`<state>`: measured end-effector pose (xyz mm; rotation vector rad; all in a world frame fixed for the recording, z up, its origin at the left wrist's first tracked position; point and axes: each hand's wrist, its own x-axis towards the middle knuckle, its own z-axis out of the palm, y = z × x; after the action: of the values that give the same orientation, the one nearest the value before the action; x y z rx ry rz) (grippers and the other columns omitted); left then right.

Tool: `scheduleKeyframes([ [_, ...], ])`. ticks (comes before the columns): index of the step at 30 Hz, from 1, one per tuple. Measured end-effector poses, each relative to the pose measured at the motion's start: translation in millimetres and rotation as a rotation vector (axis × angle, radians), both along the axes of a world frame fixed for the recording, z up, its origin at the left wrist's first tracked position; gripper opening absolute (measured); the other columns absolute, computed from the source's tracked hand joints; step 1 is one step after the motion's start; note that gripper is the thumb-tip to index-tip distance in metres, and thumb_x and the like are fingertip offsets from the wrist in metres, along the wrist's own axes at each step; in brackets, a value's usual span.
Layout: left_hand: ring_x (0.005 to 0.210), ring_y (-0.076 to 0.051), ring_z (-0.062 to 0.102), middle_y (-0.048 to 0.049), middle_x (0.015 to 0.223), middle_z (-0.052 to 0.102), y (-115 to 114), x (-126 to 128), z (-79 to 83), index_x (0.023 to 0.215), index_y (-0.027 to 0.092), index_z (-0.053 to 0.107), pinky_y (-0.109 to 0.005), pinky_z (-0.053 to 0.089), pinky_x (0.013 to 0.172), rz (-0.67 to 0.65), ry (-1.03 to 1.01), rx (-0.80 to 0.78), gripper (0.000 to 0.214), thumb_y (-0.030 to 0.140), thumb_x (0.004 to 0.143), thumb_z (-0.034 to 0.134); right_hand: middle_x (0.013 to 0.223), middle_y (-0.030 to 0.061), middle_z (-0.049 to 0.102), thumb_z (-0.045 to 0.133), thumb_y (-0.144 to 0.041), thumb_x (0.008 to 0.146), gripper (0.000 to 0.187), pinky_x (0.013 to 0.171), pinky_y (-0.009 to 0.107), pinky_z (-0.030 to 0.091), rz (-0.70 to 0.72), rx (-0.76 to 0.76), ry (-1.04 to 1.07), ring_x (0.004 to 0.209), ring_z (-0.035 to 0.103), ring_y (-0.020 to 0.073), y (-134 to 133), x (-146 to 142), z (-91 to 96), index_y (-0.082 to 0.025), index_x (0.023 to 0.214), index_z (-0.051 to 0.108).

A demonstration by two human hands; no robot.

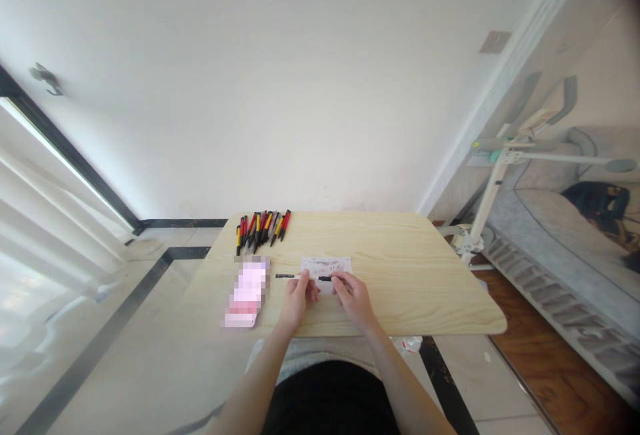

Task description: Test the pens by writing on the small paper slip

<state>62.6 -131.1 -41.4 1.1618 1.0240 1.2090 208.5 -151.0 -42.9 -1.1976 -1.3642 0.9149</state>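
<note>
A slim pen (285,276) with a pale barrel and black ends lies level across my two hands, just above the table. My left hand (299,296) pinches the barrel near its middle, its other fingers curled below. The fingers of my right hand (355,298) are closed on the black end at the right; whether that end is a cap, I cannot tell. Below the pen, partly covered by my hands, is a printed sheet of paper (327,264). Several red, yellow and grey pens with black parts (263,228) form a loose pile at the table's back left.
Left of my hands, a pink pixelated item (246,292) rests on the wooden table (400,275). A white wall (320,88) stands behind the table. To the right are exercise equipment (493,195) and a grey sofa (545,202); a white curtain (55,208) hangs at left.
</note>
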Motion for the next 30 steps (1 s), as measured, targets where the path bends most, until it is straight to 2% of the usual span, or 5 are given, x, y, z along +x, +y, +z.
scheduleKeyframes([
  [7, 0.058, -0.017, 0.057, -0.0015, 0.04, 0.048, 0, 0, -1.1, 0.04, 0.019, 0.048, -0.029, 0.042, 0.069, -0.009, 0.012, 0.008, 0.054, 0.049, 0.083, 0.036, 0.063, 0.0015, 0.058, 0.051, -0.037, 0.08, 0.026, 0.043, 0.019, 0.038, -0.008, 0.018, -0.032, 0.051, 0.052, 0.011, 1, 1, -2.9, -0.015, 0.088, 0.062],
  [18, 0.057, -0.017, 0.057, -0.002, 0.039, 0.048, 1, 0, -1.0, 0.039, 0.018, 0.048, -0.028, 0.042, 0.067, 0.0, 0.012, -0.013, 0.054, 0.05, 0.081, 0.037, 0.073, 0.0025, 0.061, 0.052, -0.032, 0.079, 0.022, 0.044, 0.02, 0.037, -0.035, 0.036, -0.06, 0.053, 0.051, 0.0108, 3, 3, -11.5, -0.017, 0.093, 0.06],
  [30, 0.058, -0.017, 0.057, -0.0018, 0.041, 0.048, 0, 0, -1.2, 0.04, 0.018, 0.049, -0.028, 0.042, 0.066, -0.002, -0.03, -0.009, 0.053, 0.046, 0.083, 0.037, 0.059, -0.0016, 0.054, 0.053, -0.033, 0.078, 0.021, 0.04, 0.02, 0.032, -0.031, 0.029, -0.063, 0.044, 0.042, 0.0088, 1, 4, -6.8, -0.017, 0.091, 0.06],
])
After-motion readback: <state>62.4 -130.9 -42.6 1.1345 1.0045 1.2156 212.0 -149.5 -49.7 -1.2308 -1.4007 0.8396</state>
